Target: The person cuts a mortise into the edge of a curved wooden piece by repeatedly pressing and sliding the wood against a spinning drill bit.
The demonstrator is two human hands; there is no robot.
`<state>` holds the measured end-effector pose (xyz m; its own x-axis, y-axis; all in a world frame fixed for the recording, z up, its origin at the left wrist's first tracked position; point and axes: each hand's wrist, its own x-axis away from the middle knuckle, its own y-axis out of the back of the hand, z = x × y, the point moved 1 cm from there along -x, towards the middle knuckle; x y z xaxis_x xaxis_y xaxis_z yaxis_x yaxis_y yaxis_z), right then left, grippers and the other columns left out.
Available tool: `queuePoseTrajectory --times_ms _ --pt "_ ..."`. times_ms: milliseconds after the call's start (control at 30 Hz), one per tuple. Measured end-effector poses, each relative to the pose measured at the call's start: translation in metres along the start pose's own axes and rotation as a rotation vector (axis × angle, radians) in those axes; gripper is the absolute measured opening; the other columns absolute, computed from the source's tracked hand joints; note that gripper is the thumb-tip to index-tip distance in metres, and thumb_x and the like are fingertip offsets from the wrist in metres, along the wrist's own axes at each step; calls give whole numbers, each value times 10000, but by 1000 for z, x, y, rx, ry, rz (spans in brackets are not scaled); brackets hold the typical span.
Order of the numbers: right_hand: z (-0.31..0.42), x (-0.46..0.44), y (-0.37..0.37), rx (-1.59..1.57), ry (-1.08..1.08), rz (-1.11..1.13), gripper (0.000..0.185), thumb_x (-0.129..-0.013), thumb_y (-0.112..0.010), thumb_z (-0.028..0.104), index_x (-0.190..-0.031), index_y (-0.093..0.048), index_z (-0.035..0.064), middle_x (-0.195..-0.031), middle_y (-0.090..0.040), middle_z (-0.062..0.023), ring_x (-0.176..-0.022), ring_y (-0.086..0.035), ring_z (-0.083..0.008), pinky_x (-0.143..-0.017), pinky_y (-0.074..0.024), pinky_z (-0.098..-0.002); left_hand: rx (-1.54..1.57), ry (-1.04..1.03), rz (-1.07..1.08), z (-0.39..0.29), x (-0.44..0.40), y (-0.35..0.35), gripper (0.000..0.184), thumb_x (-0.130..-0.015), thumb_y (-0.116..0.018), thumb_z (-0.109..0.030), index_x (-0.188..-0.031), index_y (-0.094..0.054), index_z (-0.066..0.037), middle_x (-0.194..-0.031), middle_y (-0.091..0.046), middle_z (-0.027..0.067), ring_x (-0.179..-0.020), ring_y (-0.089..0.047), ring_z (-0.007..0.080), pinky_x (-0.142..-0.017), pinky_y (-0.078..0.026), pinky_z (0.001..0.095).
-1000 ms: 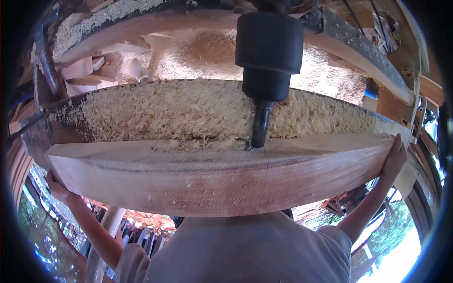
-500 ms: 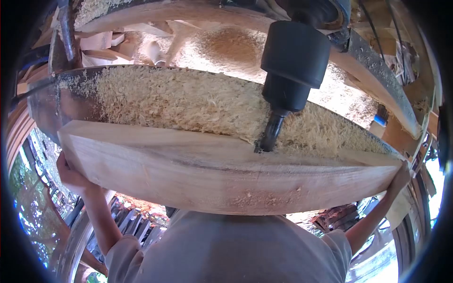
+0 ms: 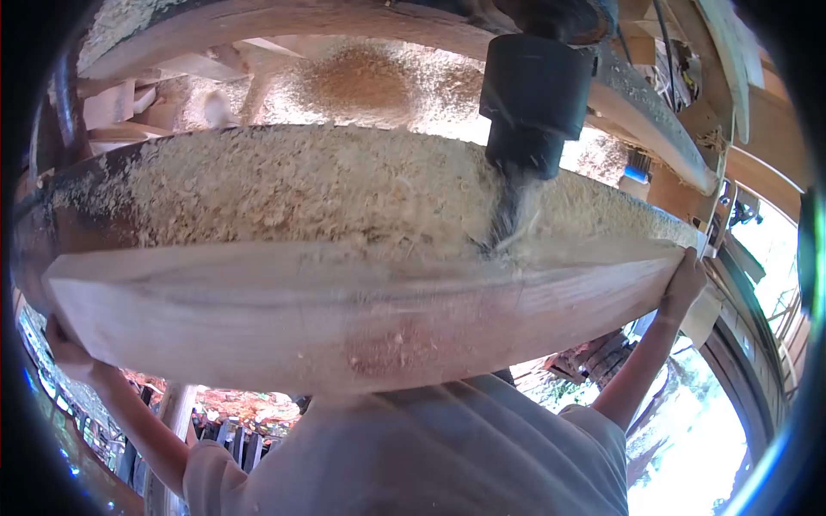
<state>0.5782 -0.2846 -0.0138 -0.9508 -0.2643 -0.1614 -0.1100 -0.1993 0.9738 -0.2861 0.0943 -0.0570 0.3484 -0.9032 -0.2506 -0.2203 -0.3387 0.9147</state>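
A long, thick wooden beam [image 3: 284, 322] lies across the machine table in front of my torso. At its left end my left hand [image 3: 70, 351] is closed round the edge, its fingers partly hidden behind the wood. My right hand [image 3: 686, 284] grips the tapered right end, with the fingertips at the top corner. Above the beam hangs a dark drill chuck [image 3: 535, 107]. The cutting bit [image 3: 508, 211] below it is blurred and meets the beam's far upper edge, where shavings fly off.
Wood shavings [image 3: 284, 185] cover the round dark table [image 3: 77, 219] behind the beam. Farther back runs a curved timber [image 3: 284, 30], with more sawdust below it. A metal post [image 3: 67, 103] stands at the far left, near wood offcuts [image 3: 110, 107].
The beam and both hands have shifted left relative to the chuck. The bit, sharp before, is now blurred with chips flying around it. My view has turned slightly.
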Motion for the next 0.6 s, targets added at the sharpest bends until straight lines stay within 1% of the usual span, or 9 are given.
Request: queuePoseTrajectory --times_ms 33,67,167,300,367,400,433,567,600 --pt "3 4 -1 12 0 1 481 -929 -539 358 -904 -714 -90 -765 -693 -159 -700 -609 -228 -687 -479 -400 -75 -129 -43 21 -12 -9 377 -964 -568 -179 -1259 -599 54 -1222 -657 153 -1008 -666 222 -885 -563 315" --pt "3 5 -3 -47 -3 8 490 -928 -544 368 -881 -707 -92 -739 -677 -163 -688 -600 -232 -682 -473 -412 116 -89 -36 42 -28 -22 392 -984 -535 -216 -1262 -598 53 -1221 -657 161 -1040 -659 239 -914 -552 335" --pt "-2 17 -4 -124 -9 26 521 -926 -557 395 -820 -684 -99 -683 -638 -187 -658 -576 -269 -676 -453 -455 -283 -280 7 -12 -34 -25 356 -990 -522 -221 -1261 -610 -7 -1281 -625 160 -1131 -620 270 -993 -494 376" --pt "5 19 -9 -34 100 16 558 -912 -575 437 -837 -664 -108 -747 -635 -273 -714 -591 -399 -728 -449 -511 -775 -611 -248 23 -79 -56 271 -983 -513 -224 -1162 -699 -141 -1214 -656 149 -1143 -599 322 -1011 -458 396" --pt "4 15 -16 -47 120 9 589 -896 -569 476 -910 -664 -105 -858 -645 -314 -821 -612 -451 -789 -460 -520 -371 -456 -193 -6 -60 -57 340 -988 -521 -318 -1184 -692 -98 -1269 -641 168 -1158 -579 355 -1006 -430 398" --pt "1 13 -22 -64 98 8 615 -887 -556 501 -959 -666 -100 -933 -649 -330 -895 -619 -467 -829 -464 -521 93 -60 -35 -47 -38 -44 491 -947 -560 -413 -1183 -669 4 -1261 -641 214 -1156 -587 373 -1015 -416 411" --pt "1 13 -25 -78 75 9 646 -879 -543 526 -1008 -668 -95 -1008 -653 -345 -968 -626 -483 -868 -469 -522 170 136 -13 -65 -28 -39 601 -900 -588 -486 -1119 -684 66 -1172 -675 244 -1091 -626 372 -988 -431 422" --pt "19 24 -13 29 30 84 738 -856 -422 584 -1206 -647 -26 -1279 -580 -297 -1206 -554 -458 -1037 -414 -504 260 125 -8 -99 1 -15 598 -884 -582 -498 -1044 -712 63 -1080 -698 257 -1027 -651 381 -942 -451 441" --pt "24 28 -8 6 29 112 728 -858 -422 576 -1208 -646 -22 -1283 -580 -293 -1209 -552 -458 -1041 -413 -501 287 131 -14 -97 1 -19 593 -887 -585 -492 -1045 -711 66 -1079 -700 256 -1025 -653 378 -934 -453 443"
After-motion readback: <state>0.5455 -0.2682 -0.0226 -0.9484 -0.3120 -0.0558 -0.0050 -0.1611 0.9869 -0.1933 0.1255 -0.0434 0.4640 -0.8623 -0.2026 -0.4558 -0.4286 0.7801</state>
